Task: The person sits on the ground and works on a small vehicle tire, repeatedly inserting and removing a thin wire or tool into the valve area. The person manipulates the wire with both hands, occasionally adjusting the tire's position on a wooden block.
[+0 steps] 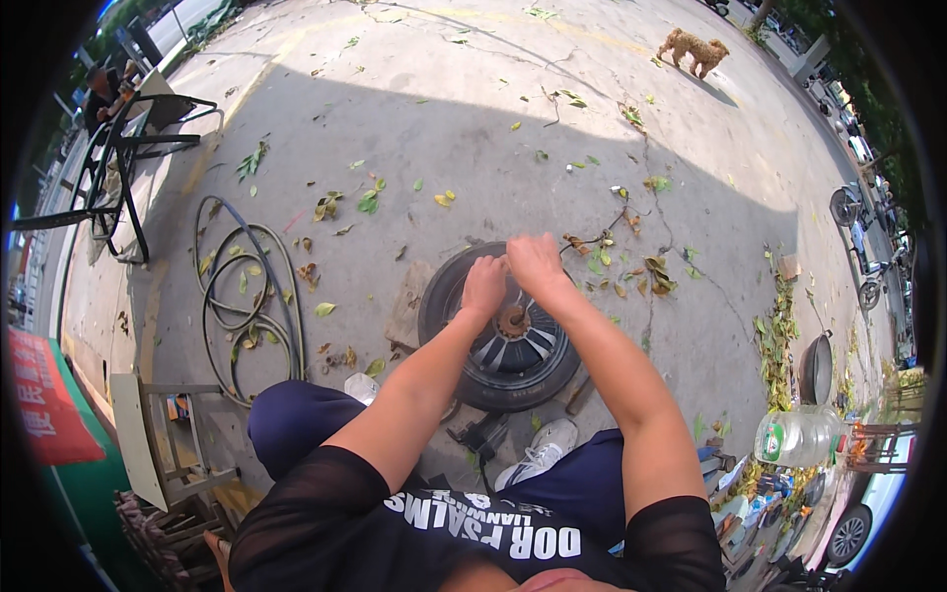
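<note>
A small wheel (pixel 505 347) with a black tyre and a spoked rim lies flat on the ground in front of me. A rusty brown hub (pixel 513 319) shows at its middle. Both my hands are together over the wheel's far side. My left hand (pixel 484 285) is closed near the tyre's inner edge. Just right of it, my right hand (pixel 536 262) is closed too, knuckles up. Whatever the fingers grip is hidden beneath them. A dark metal tool or stand (pixel 481 434) sits at the wheel's near edge, between my feet.
A coiled hose (pixel 247 321) lies left of the wheel, a stool (pixel 153 434) nearer. At right stand a clear plastic jug (pixel 801 436) and a dark pan (pixel 817 367). Leaves litter the concrete. A curly brown dog (pixel 692 49) is far off; a person (pixel 100 96) sits at far left.
</note>
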{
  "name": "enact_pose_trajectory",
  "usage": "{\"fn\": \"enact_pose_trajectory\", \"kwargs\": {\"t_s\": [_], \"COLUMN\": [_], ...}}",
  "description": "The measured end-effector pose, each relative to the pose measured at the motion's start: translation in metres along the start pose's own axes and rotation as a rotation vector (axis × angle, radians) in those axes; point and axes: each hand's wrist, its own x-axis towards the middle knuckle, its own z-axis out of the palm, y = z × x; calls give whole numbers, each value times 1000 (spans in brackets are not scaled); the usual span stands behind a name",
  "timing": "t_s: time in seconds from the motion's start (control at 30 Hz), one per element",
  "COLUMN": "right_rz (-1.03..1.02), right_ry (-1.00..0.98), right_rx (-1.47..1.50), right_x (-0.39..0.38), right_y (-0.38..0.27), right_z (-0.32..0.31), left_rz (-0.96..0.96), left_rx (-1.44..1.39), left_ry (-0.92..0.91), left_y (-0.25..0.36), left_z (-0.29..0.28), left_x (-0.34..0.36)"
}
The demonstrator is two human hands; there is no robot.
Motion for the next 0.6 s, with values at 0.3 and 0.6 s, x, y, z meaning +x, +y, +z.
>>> {"fn": "enact_pose_trajectory", "kwargs": {"t_s": [0.3,0.6], "right_rz": [-63,282], "right_ry": [23,-56], "right_rx": [12,406], "right_x": [3,5], "right_y": [1,3], "right_z": [3,15], "left_rz": [17,-30], "left_rx": [10,-23], "left_ry": [-4,-37], "left_y": [-1,5], "left_z": [0,-4], "left_x": [1,2]}}
